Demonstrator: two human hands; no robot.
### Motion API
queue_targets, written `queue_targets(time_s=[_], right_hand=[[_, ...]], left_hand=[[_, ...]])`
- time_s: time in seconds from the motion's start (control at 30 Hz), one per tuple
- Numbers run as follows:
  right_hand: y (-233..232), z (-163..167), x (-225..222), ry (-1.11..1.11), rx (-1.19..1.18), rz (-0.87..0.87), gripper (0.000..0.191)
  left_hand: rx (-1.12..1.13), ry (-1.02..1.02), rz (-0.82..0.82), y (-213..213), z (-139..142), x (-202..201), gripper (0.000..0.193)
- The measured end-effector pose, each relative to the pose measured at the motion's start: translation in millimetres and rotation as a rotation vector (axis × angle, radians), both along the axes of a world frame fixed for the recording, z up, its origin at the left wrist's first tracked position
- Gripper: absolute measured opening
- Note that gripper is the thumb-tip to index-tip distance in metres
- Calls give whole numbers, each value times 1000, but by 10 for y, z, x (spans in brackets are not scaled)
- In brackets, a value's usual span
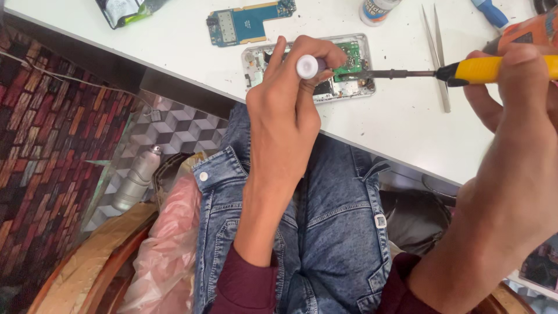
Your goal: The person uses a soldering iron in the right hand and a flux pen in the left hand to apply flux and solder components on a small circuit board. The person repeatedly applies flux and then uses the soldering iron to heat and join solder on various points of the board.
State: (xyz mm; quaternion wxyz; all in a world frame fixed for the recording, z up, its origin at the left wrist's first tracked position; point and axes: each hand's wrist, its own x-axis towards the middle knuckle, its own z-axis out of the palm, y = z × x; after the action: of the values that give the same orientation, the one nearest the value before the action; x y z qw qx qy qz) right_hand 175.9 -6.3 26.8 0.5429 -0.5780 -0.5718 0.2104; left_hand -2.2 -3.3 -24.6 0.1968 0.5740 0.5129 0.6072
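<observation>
The left hand [290,99] is gripping a white-capped tool [307,66] over the opened phone [308,68], while the right hand [517,87] is holding a yellow-handled iron [494,68] against its green board [350,57].

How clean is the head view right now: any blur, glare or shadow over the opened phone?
Head view: even light, no glare; opened phone sharp, partly covered by the left hand; right hand close to the lens and slightly soft; soldering iron casts a faint shadow on the white table.

A crumpled foil pouch [125,10], dark with green and white patches, lies at the worktop's [401,125] far left edge; a small round container [376,10] with a white, blue and red label stands at the far edge, right of centre, cut off by the frame.
</observation>
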Motion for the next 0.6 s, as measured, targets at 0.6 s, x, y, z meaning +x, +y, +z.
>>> queue_targets(time_s=[0.6], right_hand=[[-141,216,-108,87,179,134,24]], left_hand=[[109,-56,207,-180,370,-30,6]])
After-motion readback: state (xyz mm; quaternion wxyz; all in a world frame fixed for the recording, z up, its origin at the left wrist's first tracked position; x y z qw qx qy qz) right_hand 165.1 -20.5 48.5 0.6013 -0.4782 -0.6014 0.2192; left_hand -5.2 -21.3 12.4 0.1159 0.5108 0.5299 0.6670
